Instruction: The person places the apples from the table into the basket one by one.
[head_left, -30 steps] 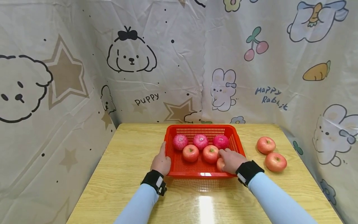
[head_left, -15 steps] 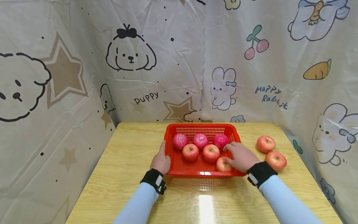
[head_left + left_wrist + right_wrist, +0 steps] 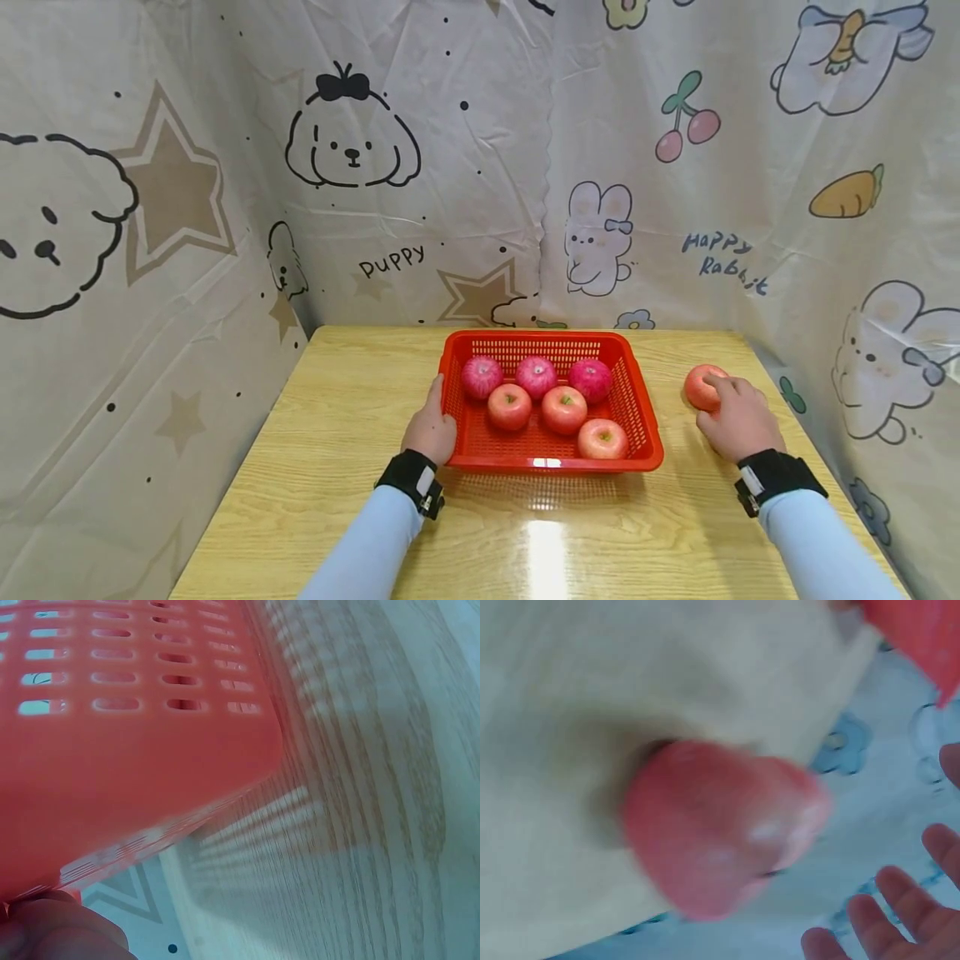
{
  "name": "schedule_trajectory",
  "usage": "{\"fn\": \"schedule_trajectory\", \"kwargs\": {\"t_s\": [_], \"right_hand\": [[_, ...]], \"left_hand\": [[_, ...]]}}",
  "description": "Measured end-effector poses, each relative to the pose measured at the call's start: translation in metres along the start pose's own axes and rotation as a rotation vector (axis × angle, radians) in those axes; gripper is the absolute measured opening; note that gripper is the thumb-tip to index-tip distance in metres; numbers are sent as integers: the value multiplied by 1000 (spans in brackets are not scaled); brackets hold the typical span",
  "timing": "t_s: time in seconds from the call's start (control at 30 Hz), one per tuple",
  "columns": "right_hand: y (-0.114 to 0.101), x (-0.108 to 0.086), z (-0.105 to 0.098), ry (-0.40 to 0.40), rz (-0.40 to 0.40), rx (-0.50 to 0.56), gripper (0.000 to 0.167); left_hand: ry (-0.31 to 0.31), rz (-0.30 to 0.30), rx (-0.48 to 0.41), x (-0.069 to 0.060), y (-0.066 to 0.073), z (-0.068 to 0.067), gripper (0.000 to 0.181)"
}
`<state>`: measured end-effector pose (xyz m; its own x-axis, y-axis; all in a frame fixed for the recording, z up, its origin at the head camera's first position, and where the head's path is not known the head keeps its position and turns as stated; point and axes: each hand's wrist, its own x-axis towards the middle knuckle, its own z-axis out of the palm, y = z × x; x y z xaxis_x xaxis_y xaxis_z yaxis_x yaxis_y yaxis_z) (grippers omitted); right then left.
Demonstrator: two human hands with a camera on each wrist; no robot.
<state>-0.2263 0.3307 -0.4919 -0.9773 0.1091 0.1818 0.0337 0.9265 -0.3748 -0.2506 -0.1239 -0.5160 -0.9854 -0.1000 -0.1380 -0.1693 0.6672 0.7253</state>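
My left hand (image 3: 430, 429) grips the left side of a red plastic basket (image 3: 555, 462), thumb along its rim. In the left wrist view, curled fingers (image 3: 67, 930) touch the basket's wall (image 3: 142, 772). Inside are a back row of three magenta round fruits (image 3: 536, 377) and three pinkish-red apples, one (image 3: 603, 439) at the front right. My right hand (image 3: 742, 421) hovers over two apples right of the basket. The far one (image 3: 702, 387) is partly visible in the head view; the nearer one is hidden there. The right wrist view shows both blurred apples (image 3: 694, 825) apart from my spread fingers (image 3: 919, 907).
Everything stands on a light wooden table (image 3: 337, 408). A printed cloth (image 3: 420, 233) hangs behind it and along both sides. Bare wood lies left of the basket and in front of it.
My right hand has let go of the apple at the basket's front right and moved right, out over the two loose apples. The left hand stays on the basket.
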Motion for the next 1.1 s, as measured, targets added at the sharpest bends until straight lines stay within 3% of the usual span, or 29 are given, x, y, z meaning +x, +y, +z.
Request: {"fn": "schedule_trajectory", "kwargs": {"t_s": [0.13,0.23,0.53,0.67,0.9,1.1], "right_hand": [[26,-6,8,-8,60,-3,66],[39,-10,15,-17,62,3,67],[62,-18,24,-51,2,15,73],[66,-19,27,-47,31,40,75],[63,-19,30,-33,90,84,70],[18,-18,13,34,65,215,63]], "left_hand": [[4,4,0,-1,-1,-2,70],[14,1,0,-2,-2,-4,70],[3,1,-27,-1,-1,-2,71],[-8,-8,-34,0,-1,0,71],[-4,8,-23,0,-1,2,72],[-3,6,-31,0,0,0,71]]}}
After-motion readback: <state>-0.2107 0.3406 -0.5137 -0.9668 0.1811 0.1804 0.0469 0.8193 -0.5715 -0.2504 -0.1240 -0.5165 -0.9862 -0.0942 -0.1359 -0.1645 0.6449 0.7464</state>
